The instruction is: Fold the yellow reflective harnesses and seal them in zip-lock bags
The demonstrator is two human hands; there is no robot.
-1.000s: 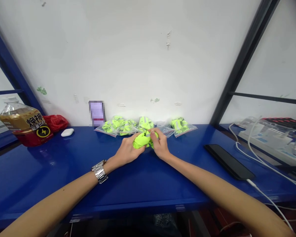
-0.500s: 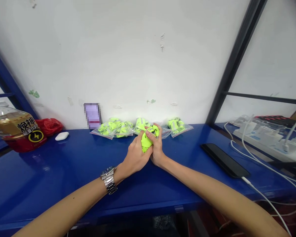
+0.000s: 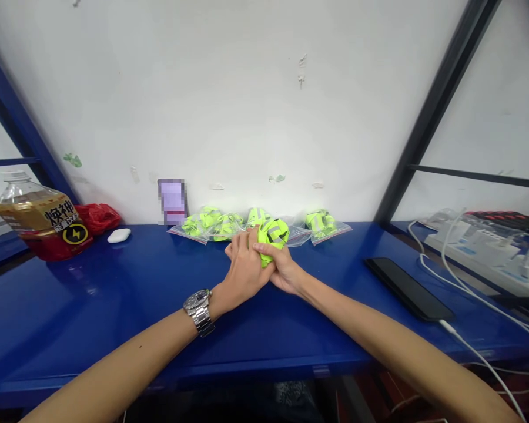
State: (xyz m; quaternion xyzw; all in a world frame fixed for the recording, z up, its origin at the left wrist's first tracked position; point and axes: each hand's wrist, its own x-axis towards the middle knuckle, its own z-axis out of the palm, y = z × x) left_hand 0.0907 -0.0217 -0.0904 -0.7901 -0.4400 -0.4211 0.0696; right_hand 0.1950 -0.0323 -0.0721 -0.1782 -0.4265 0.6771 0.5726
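Note:
A bundled hi-vis reflective vest (image 3: 275, 232), neon yellow-green with grey strips, is held between both hands above the desk. My left hand (image 3: 243, 265), with a steel watch on its wrist, is closed round the bundle's left and lower side. From the right, my right hand (image 3: 285, 269) grips it, with the thumb across its front and the other fingers mostly hidden. Just behind the hands lie clear zip bags with similar yellow bundles: two bags on the left (image 3: 208, 222), one partly covered bag (image 3: 258, 216) in the middle, and one bag (image 3: 321, 223) on the right.
The blue desk (image 3: 158, 305) meets a white wall. On its left stand a large drink bottle (image 3: 44, 217), a red plastic bag (image 3: 100, 218) and a white earbud case (image 3: 119, 235). A phone (image 3: 173, 201) leans on the wall. A charging phone (image 3: 408, 289) and power strip (image 3: 480, 249) are right.
The vest bundle has turned in my hands, showing more grey strips. My left fingers have shifted over its left side, and my right thumb has moved lower. The view has shifted slightly.

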